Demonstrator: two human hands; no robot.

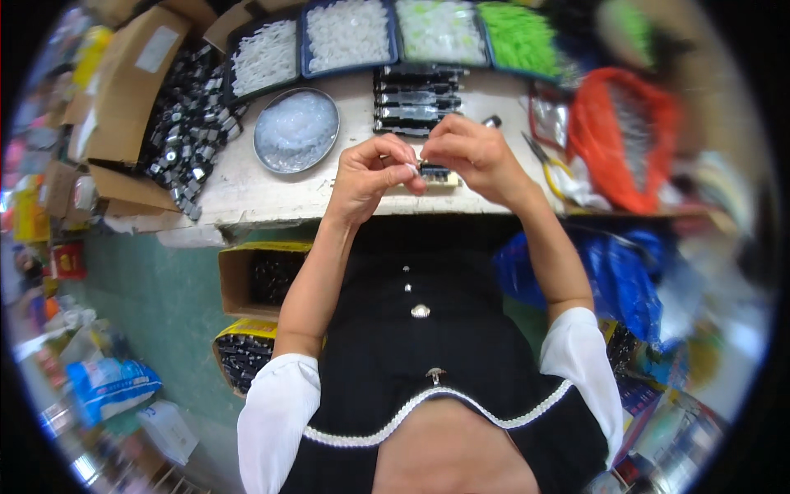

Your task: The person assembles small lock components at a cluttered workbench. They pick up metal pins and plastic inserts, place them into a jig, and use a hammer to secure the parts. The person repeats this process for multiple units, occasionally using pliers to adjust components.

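Both my hands are raised close together over the near edge of the white worktable (239,198). My left hand (369,174) is closed in a pinch, with a small white piece (411,170) showing at its fingertips. Beside it, my right hand (479,158) has its fingers pressed together; what they hold, if anything, is hidden. A short black cylinder (492,122) shows past the right knuckles; whether it is held cannot be seen. Under the hands lies a black part on a pale strip (444,178). Just beyond them, several black and clear tube-shaped parts (415,99) lie in a stacked row.
Trays of white pieces (265,58), translucent pieces (350,34) and green pieces (518,37) line the back. A round metal dish (262,148) stands left, near heaped black-and-silver parts (185,123) and a cardboard box (136,90). Yellow-handled scissors (553,177) and a red bag (588,123) lie right.
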